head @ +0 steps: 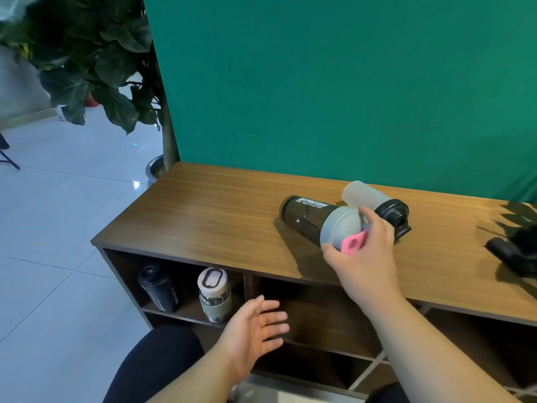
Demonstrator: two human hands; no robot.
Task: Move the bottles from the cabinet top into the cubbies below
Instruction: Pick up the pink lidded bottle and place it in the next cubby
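1. Judging by how things lie, the job looks about half done: two bottles already stand in the upper left cubby [186,286] of the dark wooden cabinet, a black bottle with a black cap [159,289] and, just beside it, a clear bottle with a white lid and pale green sleeve [214,295].
2. Two bottles remain on the wood-grain counter [209,210], both lying on their sides and touching or nearly so: a dark smoky shaker bottle with a grey lid and pink loop [313,219], and behind it a frosted translucent bottle with a black flip cap [374,200].
3. The right hand [363,251] is closed around the grey lid end of the smoky shaker, thumb and fingers gripping the rim by the pink loop; the bottle seems not yet lifted.
4. The left hand [255,324] hangs empty with fingers spread wide, in front of the middle cubby [319,312], which appears vacant.
5. White lettering runs along the smoky shaker's body, but it is upside down and too blurred to read. The black bottle carries small markings, also illegible.
6. A black object [514,251] sits at the counter's right edge; I cannot tell what it is.
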